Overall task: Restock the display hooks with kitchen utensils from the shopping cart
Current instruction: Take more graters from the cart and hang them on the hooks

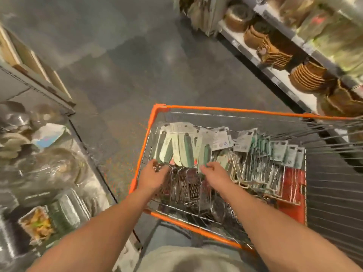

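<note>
Floor (137, 61): grey, runs from centre frame to 12 o'clock between two shelf units.

Right shelf unit (279, 75), 1 to 3 o'clock: carries stacked woven baskets (307, 76); detail blurred.

Left shelf unit (39, 89), 8 to 10 o'clock: carries clear plastic containers (66, 209) and bowls; contents not legible.

Shopping cart (225, 109): wire basket with orange rim, sits at 4 to 5 o'clock of frame centre, directly ahead of the person. It holds the kitchen utensils. Carded utensils with pale green handles (182, 150) lie at the cart's 11 o'clock corner. Metal graters (188, 183) are bunched at its 7 o'clock side. Rows of carded wire utensils (271, 163) stand packed at its 2 to 3 o'clock side. A red item (294, 185) lies at the 4 o'clock side; type cannot be told.

Left hand (155, 176): inside the cart at its 8 o'clock edge, over the graters, fingers loosely curled downward. Whether it grips anything cannot be told.

Right hand (213, 171): inside the cart just beside the graters, fingertips at the lower ends of the green-handled cards. Its grip cannot be told owing to blur.
</note>
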Demonstrator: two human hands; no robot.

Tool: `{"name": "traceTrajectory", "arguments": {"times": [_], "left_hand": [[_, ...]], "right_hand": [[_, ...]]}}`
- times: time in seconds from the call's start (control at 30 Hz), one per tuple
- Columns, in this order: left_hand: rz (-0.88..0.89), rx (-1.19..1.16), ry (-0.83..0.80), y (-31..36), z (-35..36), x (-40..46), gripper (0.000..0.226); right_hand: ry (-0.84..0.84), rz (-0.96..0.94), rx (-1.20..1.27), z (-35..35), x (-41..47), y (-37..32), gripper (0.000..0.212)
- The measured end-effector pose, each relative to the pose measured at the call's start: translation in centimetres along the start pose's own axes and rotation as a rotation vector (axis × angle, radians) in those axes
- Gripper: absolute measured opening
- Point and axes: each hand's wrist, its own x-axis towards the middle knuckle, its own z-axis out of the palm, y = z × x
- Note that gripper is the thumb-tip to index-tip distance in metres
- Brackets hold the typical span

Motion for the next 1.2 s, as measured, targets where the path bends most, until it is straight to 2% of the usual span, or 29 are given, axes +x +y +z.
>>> {"name": "traceTrajectory", "arguments": {"times": [0.2,0.27,0.4,0.53,0.7,0.8,0.87,1.0,1.2], "left_hand": [[0.019,-0.005,-0.101,1.9,-0.2,4.4,0.062],[0.007,-0.027,-0.123,2.5,0.4,5.4,0.070],[-0.063,-0.084,-0.117,2.7,1.6,6.7,0.095],[-0.102,-0.171,-0.121,3.5,2.9,5.8,0.082],[-0.152,-0.211,-0.125,3.9,4.0,6.0,0.088],[-0.148,-0.232,-0.147,4.4,4.2,6.2,0.067],[-0.128,-0.250,-0.166,4.4,4.1,6.2,0.062],[-0.126,-0.331,-0.219,4.1,3.8,5.8,0.083],[-0.134,-0.431,-0.247,3.5,3.3,5.5,0.107]], "right_hand": [[0.179,0.032,0.075,1.6,2.3,-1.8,0.056],[0.171,0.073,0.132,1.8,3.3,-1.9,0.055],[0.158,0.132,0.157,2.4,4.8,-1.4,0.070],[0.134,0.123,0.141,3.1,4.9,-1.4,0.077],[0.180,0.105,0.088,2.4,5.3,-0.8,0.077],[0.144,0.100,0.145,2.0,5.2,-0.8,0.080],[0.113,0.080,0.166,1.9,5.1,-1.1,0.084],[0.077,0.013,0.260,2.7,5.2,-2.2,0.085],[0.081,-0.041,0.199,4.2,4.8,-3.4,0.091]]}}
